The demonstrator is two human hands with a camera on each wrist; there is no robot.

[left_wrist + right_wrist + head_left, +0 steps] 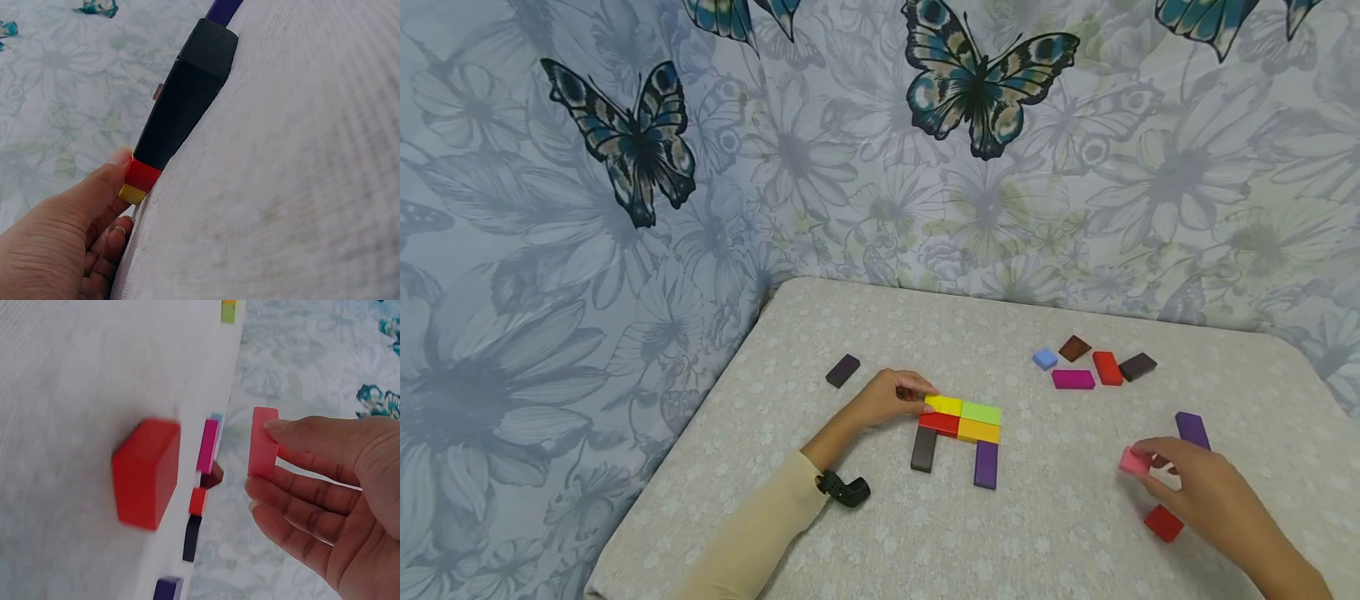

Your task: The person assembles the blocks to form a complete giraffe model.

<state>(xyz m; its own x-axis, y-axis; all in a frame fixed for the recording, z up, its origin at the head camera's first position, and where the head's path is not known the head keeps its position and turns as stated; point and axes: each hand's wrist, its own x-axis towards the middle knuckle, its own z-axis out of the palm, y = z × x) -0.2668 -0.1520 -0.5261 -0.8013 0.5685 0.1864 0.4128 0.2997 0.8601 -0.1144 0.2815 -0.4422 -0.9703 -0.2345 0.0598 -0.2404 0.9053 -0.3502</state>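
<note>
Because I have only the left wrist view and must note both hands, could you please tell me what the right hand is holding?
Observer: The right hand pinches a pink block.
Operator: Thank you; is that block resting on the table?
Observer: No, the right wrist view shows it raised clear of the surface.
Operator: And does the yellow block by the left hand adjoin one I can't see?
Observer: Yes, the head view shows a lime-green block end to end with it.

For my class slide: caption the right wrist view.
Right hand pinching a pink block, a red block in the foreground.
</note>
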